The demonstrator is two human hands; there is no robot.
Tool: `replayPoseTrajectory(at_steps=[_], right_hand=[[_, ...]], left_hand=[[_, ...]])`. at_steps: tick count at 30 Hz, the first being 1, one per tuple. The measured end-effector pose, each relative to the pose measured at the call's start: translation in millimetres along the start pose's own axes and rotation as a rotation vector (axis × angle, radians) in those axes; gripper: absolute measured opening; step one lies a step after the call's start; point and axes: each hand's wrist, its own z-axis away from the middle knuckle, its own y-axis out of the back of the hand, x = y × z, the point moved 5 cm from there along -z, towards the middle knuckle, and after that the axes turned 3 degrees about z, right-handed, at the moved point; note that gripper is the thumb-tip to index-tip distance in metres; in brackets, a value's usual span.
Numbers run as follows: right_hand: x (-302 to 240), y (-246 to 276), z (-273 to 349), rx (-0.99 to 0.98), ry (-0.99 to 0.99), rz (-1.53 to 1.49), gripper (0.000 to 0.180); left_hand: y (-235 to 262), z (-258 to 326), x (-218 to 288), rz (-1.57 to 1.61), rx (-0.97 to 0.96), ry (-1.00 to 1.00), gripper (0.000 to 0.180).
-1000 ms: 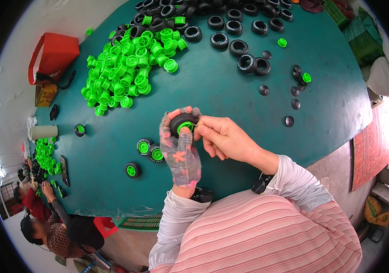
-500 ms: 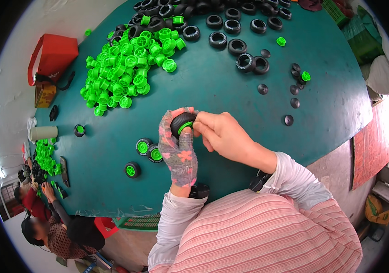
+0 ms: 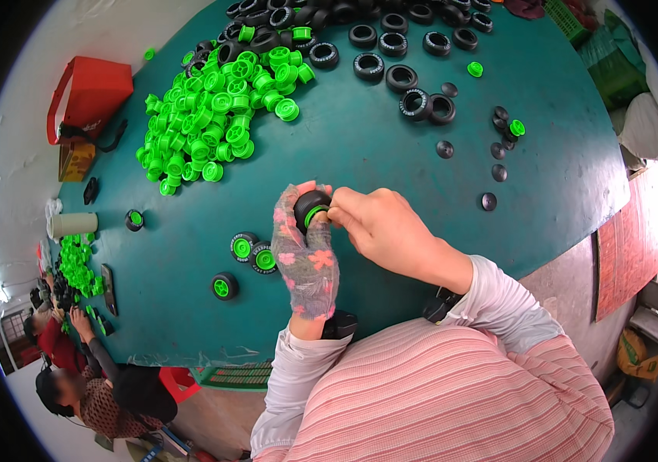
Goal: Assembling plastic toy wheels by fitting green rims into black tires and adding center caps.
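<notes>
My left hand (image 3: 307, 266), in a grey glove with pink flowers, is closed around a small black toy tyre (image 3: 311, 202) with a green wheel rim showing inside it. The thumb lies against the rim side. From the right, my bare right hand (image 3: 394, 231) pinches the tyre's edge between thumb and bent fingers; its fingertips are partly hidden. Just left of the glove lie two tyred wheels (image 3: 243, 247) with green centres, touching each other. A third tyred wheel (image 3: 224, 286) rests nearer to me, and another (image 3: 135, 221) farther left.
A big heap of green rims (image 3: 205, 127) covers the far left of the green table (image 3: 390, 169). Loose black tyres (image 3: 369, 68) spread along the far side. Small black discs (image 3: 444, 150) lie to the right. At far left, a person (image 3: 102, 400) works beside more green rims (image 3: 76, 266).
The tyre has tilted a little in my left hand and shifted slightly right. My right hand keeps its pinch at the tyre's edge with a small shift of the wrist.
</notes>
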Motion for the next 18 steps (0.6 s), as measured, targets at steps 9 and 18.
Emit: replayPoseTrajectory(at_steps=[9, 18], right_hand=[[9.2, -12.8, 5.1, -0.032, 0.220, 0.428, 0.018], [2.6, 0.0, 5.2, -0.018, 0.093, 0.297, 0.042]], left_hand=[[5.8, -5.3, -26.0, 0.005, -0.246, 0.231, 0.036], [6.1, -9.9, -15.0, -0.111, -0.194, 0.048, 0.040]])
